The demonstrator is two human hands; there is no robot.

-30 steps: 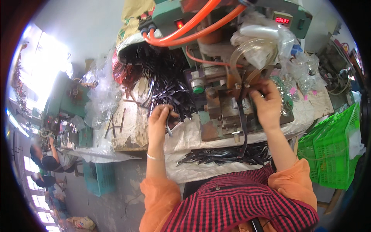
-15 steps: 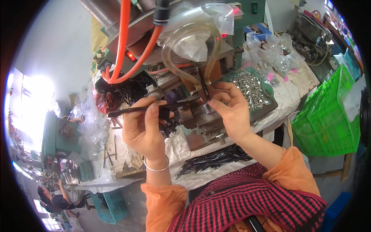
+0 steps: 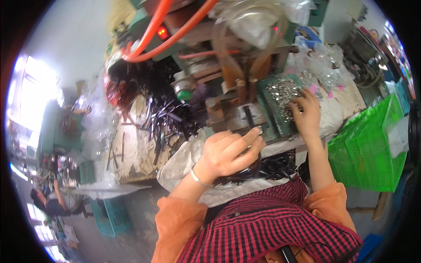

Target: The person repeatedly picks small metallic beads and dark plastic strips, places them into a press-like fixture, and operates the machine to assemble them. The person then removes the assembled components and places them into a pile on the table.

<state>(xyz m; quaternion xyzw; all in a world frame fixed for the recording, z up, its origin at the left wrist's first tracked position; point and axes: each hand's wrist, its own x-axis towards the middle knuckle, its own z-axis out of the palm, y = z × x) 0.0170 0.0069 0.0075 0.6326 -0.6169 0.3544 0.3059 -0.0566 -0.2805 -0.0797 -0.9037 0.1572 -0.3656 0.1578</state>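
Observation:
My left hand [image 3: 230, 153] is closed in front of the machine, fingers pinched around a narrow black strip [image 3: 249, 115]. The strip's upper end points up toward the machine's work area, and the hand hides part of it. A small shiny metal piece [image 3: 260, 130] shows at the fingertips. Over on the right, my right hand [image 3: 307, 115] reaches over a green tray [image 3: 272, 117] of small silver metal pieces [image 3: 283, 93]. Its fingers are curled and somewhat blurred, with a gap between thumb and forefinger; nothing can be made out between them.
The machine [image 3: 228, 70] stands ahead, with orange hoses [image 3: 151, 33] and clear tubing. Black strips [image 3: 169, 116] lie heaped on the left, and more [image 3: 276, 166] lie near my lap. A green crate [image 3: 368, 144] stands right. A person [image 3: 57, 201] sits far left.
My right hand has left the machine and moved right to the metal pieces. My left hand has moved right and nearer to me, taking the black strip from level to nearly upright. The view has shifted.

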